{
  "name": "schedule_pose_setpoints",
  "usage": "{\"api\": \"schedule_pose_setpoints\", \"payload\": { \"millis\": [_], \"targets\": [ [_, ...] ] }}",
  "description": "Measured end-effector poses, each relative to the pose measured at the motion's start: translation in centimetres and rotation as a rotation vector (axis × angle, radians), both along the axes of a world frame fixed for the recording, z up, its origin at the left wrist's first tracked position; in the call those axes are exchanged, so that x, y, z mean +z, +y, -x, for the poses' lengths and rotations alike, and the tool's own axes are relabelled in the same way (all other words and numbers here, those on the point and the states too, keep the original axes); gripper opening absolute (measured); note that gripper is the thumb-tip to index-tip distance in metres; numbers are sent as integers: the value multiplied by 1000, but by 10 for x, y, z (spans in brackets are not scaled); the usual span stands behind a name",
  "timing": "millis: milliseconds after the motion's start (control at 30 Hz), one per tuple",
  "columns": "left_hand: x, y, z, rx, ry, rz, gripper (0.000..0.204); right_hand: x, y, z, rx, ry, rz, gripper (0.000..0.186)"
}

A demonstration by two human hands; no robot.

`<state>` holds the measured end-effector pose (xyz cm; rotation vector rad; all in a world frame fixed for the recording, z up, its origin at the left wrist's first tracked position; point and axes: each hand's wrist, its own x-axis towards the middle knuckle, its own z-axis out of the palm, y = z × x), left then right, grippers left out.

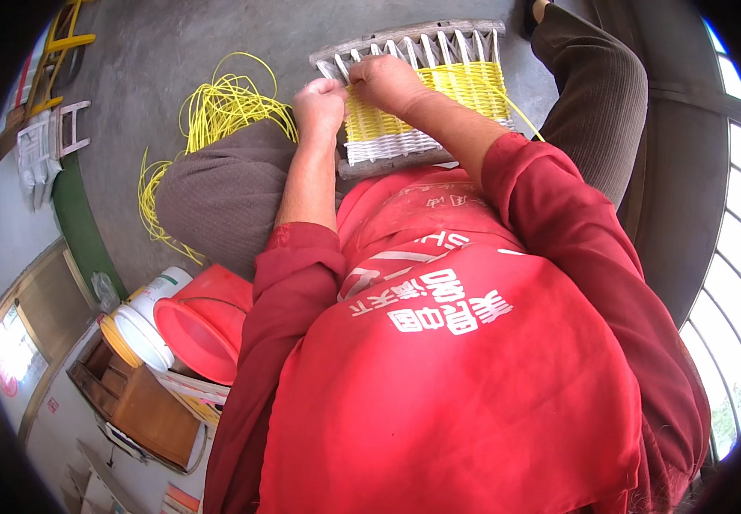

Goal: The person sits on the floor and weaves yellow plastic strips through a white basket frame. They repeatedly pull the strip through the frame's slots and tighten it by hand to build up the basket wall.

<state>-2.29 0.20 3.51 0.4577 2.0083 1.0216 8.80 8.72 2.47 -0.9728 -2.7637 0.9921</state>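
Head view, catalogued largest first. Red apron (pixel 473 377): smooth cloth over our lap and chest. Woven panel (pixel 426 94): flat, ribbed, propped on our knees, with white strips in its near rows, yellow rows above, and bare grey-white uprights fanning out at the far edge. Loose yellow cord (pixel 220 111): thin, glossy, springy, heaped in tangled loops on the concrete floor (pixel 173 51) beside our left knee. Red bucket (pixel 203 330) and white tubs (pixel 143 330): round plastic, at our left. Left hand (pixel 319 107): fingers curled at the panel's left edge, seemingly pinching a strand; we cannot tell for sure. Right hand (pixel 387 81): bent down on the uprights, its hold hidden. Risk, as we judge: the cord heap may snag and drag a row uneven.
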Motion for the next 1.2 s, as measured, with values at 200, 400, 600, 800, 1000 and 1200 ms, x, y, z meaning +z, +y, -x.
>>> {"api": "schedule_pose_setpoints", "payload": {
  "millis": [200,400,600,800,1000,1200],
  "targets": [
    [-2,4,5,62,-132,-2,17,-10,-2,0,-26,12,-46,17],
    [7,16,9,-47,-114,124,23,-7,-10,-7,-226,124,25,11],
    [1,19,17,38,-415,84,21,-9,-9,-10,-383,99,121,14],
    [-15,11,23,54,-524,-17,21,-13,-8,-3,-399,40,101,16],
    [-17,7,17,65,-528,-89,22,4,-10,-4,-242,-48,56,13],
    [-12,2,14,-16,-506,-147,32,5,-14,-5,-104,-25,-36,11]
  ]
}}
